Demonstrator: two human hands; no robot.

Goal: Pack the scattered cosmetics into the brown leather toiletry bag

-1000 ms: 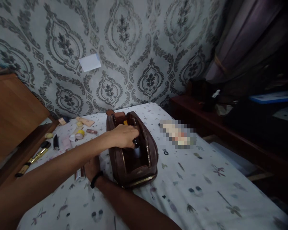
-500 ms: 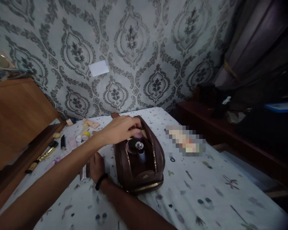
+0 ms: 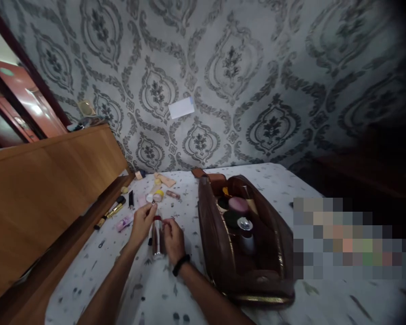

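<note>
A shiny metallic cylindrical bottle [image 3: 158,240] with a dark reddish band near its top is between my two hands over the bed sheet. My right hand [image 3: 174,240], with a black band at the wrist, has its fingers curled against the bottle's right side. On the other side, my left hand [image 3: 143,224] is closed in a pinch near the bottle's top; whatever it grips is too small to make out. To the right, the brown toiletry bag [image 3: 214,234] stands unzipped. Inside show a silver-capped bottle [image 3: 246,237], a pink round item [image 3: 238,205] and a tube [image 3: 250,203].
Several cosmetics lie beyond my hands, among them a yellow-lidded jar [image 3: 158,195], a beige tube [image 3: 165,180], a purple tube [image 3: 124,222] and a black stick [image 3: 131,198]. A wooden board [image 3: 61,180] borders the left side. A blurred patch covers the right.
My left hand has come out of the bag and moved to the metallic bottle beside my right hand. The view has turned left, and the bag appears farther right and larger.
</note>
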